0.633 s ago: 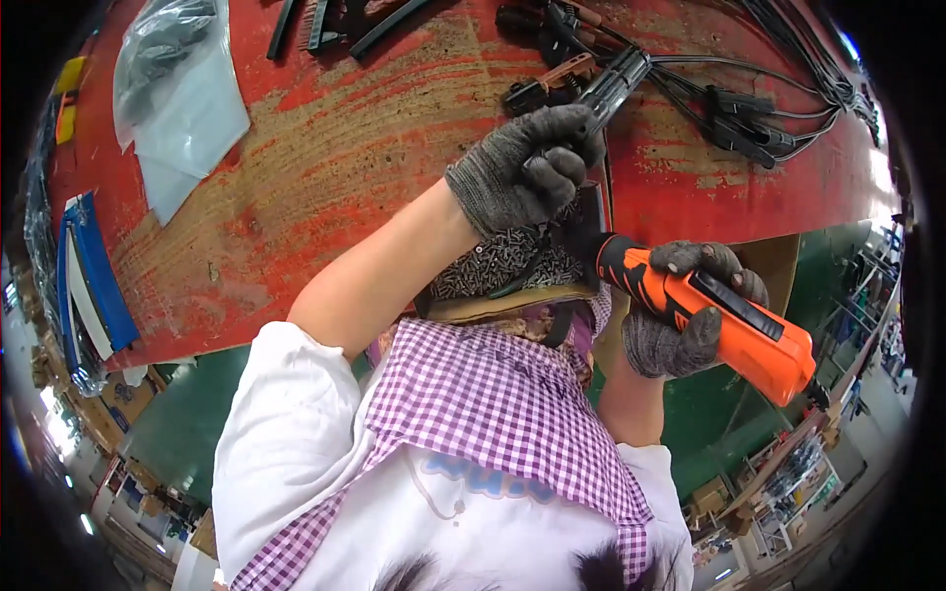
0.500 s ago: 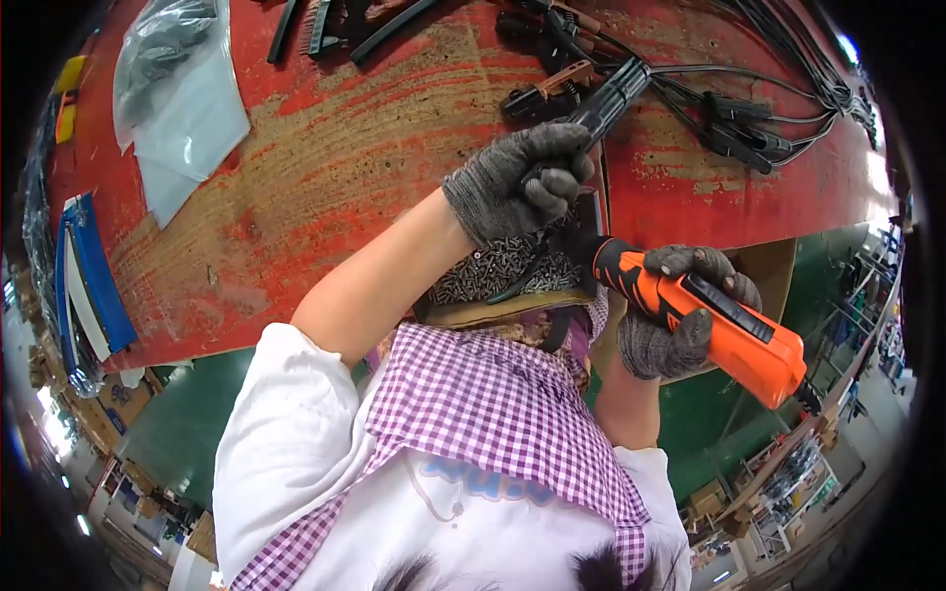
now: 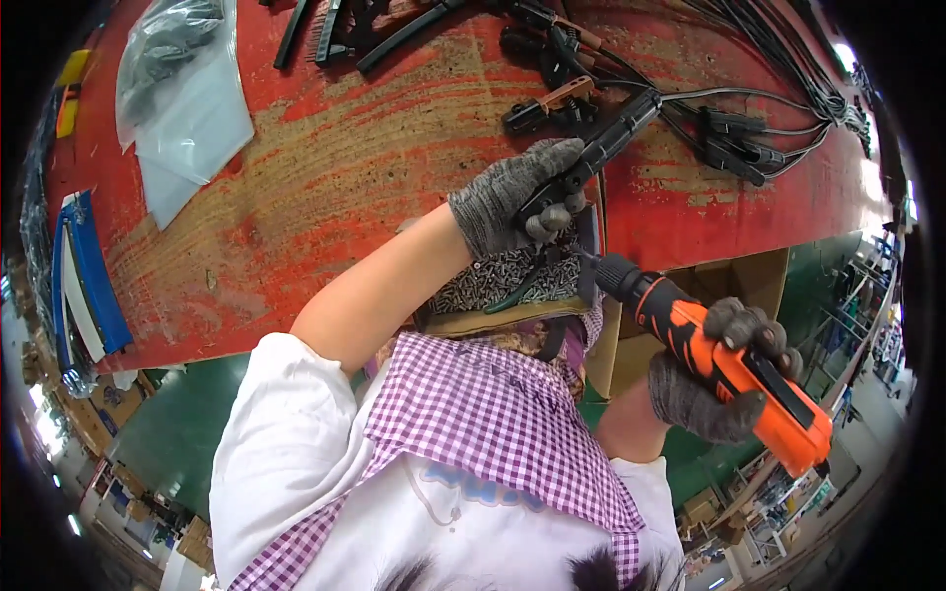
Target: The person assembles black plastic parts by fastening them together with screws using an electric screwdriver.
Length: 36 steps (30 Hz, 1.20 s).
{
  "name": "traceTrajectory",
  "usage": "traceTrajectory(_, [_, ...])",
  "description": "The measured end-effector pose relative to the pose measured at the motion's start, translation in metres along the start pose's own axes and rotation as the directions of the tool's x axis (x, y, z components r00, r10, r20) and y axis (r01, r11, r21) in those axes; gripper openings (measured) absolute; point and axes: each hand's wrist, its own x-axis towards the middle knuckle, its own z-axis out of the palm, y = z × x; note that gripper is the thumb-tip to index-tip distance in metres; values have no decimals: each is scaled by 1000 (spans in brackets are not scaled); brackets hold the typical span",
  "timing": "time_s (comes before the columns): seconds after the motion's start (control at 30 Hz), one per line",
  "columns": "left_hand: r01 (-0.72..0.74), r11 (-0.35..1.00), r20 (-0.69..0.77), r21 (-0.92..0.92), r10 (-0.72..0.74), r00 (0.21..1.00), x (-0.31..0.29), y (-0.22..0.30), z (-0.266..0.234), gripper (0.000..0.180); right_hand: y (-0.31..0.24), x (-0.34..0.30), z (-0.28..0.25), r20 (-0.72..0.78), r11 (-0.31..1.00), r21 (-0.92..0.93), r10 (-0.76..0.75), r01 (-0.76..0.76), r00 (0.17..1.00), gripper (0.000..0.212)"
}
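My left hand (image 3: 517, 192), in a dark grey knit glove, is closed around a long black plastic handle-like part (image 3: 619, 133), held slanting up to the right. A grey cord appears to run from its far end. My right hand (image 3: 714, 384), gloved too, grips an orange and black cordless screwdriver (image 3: 724, 360) by its body. The tool's black chuck points up and left, apart from the black part. Below my left hand, loose small screws (image 3: 473, 286) fill an open tray (image 3: 468, 320) at the table's edge.
Corded black pieces with copper-coloured parts (image 3: 552, 103) lie beyond my left hand on the worn red table (image 3: 325, 197). Cords gather in a bundle (image 3: 833, 103) at right. Black comb-like parts (image 3: 330, 34), a plastic bag (image 3: 192, 108) and blue strips (image 3: 94, 271) lie farther left. A cardboard box (image 3: 631, 364) stands below the screwdriver.
My right hand has drawn the screwdriver down and to the right, away from my left hand. The black part in my left hand has turned, showing a different side.
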Motion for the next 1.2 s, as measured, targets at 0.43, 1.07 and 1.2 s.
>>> traceTrajectory(0.43, [74,989,78,-125,-64,995,4,2,-5,28,34,-11,7,8,987,-138,86,-84,996,38])
traceTrajectory(1.07, [107,971,87,-216,-90,992,4,5,-6,30,44,-14,11,8,986,-41,164,-164,986,37])
traceTrajectory(1.2, [106,978,87,-180,-91,992,7,5,-8,26,29,-5,16,-34,989,22,145,-144,989,38])
